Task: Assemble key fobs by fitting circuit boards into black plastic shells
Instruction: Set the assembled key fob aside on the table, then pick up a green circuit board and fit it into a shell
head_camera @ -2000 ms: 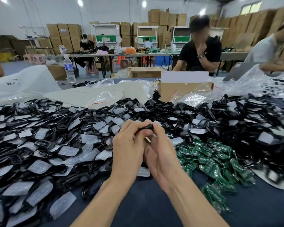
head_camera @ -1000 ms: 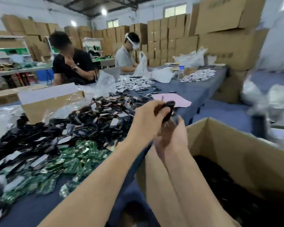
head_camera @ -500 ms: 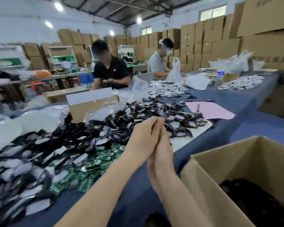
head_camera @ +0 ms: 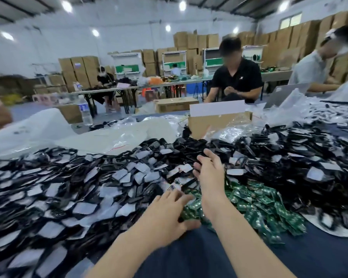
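Now left hand (head_camera: 167, 211) flat, fingers spread on circuit boards (head_camera: 259, 203); right hand (head_camera: 209, 171) loose, empty, over black shells (head_camera: 88, 177). Risks: overlapped boards lift doubled; tangled shells drag neighbours.

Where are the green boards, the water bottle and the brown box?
green circuit boards (head_camera: 257, 203), head view, middle of the pile.
water bottle (head_camera: 86, 114), head view, its clear body.
cardboard box (head_camera: 201, 123), head view, brown front wall.
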{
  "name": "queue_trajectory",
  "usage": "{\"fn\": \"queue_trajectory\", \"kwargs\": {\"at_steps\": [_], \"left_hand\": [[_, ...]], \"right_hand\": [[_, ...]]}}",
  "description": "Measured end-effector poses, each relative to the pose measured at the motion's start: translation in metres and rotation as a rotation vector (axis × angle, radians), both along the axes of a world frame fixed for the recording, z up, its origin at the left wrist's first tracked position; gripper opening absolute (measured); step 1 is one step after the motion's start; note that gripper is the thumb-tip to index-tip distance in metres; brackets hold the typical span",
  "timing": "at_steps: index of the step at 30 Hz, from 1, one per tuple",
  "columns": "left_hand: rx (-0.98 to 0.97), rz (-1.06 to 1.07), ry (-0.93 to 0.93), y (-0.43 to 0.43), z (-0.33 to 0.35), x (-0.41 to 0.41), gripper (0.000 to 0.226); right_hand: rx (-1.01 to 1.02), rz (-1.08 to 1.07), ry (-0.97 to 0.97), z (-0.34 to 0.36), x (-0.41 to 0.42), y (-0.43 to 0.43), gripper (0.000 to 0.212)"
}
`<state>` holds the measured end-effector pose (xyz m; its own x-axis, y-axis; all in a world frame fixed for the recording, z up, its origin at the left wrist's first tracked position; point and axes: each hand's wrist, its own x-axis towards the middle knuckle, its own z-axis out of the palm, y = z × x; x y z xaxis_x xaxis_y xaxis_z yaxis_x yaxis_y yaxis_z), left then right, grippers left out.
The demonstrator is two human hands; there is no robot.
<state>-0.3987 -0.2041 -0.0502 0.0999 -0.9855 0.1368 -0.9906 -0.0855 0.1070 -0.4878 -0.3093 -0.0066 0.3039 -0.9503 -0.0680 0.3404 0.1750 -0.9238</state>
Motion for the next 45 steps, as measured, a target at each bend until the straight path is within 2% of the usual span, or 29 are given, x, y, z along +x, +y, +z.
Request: {"fn": "queue_trajectory", "kwargs": {"at_steps": [2,7,11,14,18,21,25,27,29,32,34,38,41,45], "left_hand": [[0.023,0.000,-0.165,-0.005,-0.009,-0.002,0.065],[-0.171,-0.120,-0.435,-0.017,-0.017,0.004,0.034],[-0.247,-0.121,-0.406,-0.015,-0.021,0.007,0.017],[-0.308,-0.038,-0.231,-0.009,-0.017,0.012,0.014],[-0.305,0.129,0.186,-0.010,-0.011,0.023,0.022],[-0.275,0.139,0.336,-0.014,-0.004,0.038,0.024],[-0.244,0.144,0.547,-0.014,0.003,0.062,0.024],[-0.287,0.151,0.601,-0.011,0.006,0.072,0.021],[-0.351,0.193,0.625,-0.005,0.009,0.083,0.021],[-0.502,0.295,0.737,0.002,0.011,0.102,0.022],[-0.591,0.342,0.897,0.005,0.012,0.111,0.021],[-0.749,0.368,1.198,0.006,0.008,0.116,0.016],[-0.820,0.400,1.334,0.004,0.004,0.115,0.010],[-0.860,0.407,1.444,0.000,0.000,0.109,0.012]], "right_hand": [[-0.022,-0.021,-0.006,-0.002,0.006,-0.007,0.024],[-0.039,-0.054,-0.004,-0.003,0.017,-0.023,0.021],[-0.059,-0.018,0.009,0.000,0.032,-0.030,0.020],[-0.144,0.012,0.060,0.007,0.049,-0.038,0.020],[-0.247,0.029,0.180,0.013,0.073,-0.056,0.022],[-0.345,0.097,0.358,0.011,0.093,-0.071,0.025],[-0.553,0.249,0.719,0.002,0.115,-0.088,0.019],[-0.635,0.316,0.925,-0.005,0.128,-0.094,0.020],[-0.651,0.348,1.076,-0.014,0.140,-0.098,0.032],[-0.630,0.339,1.181,-0.023,0.155,-0.099,0.020],[-0.644,0.294,1.247,-0.027,0.163,-0.098,0.022],[-0.571,0.274,1.213,-0.032,0.168,-0.102,0.024],[-0.529,0.266,1.093,-0.026,0.156,-0.105,0.014],[-0.482,0.162,0.844,-0.016,0.122,-0.099,0.019]]}}
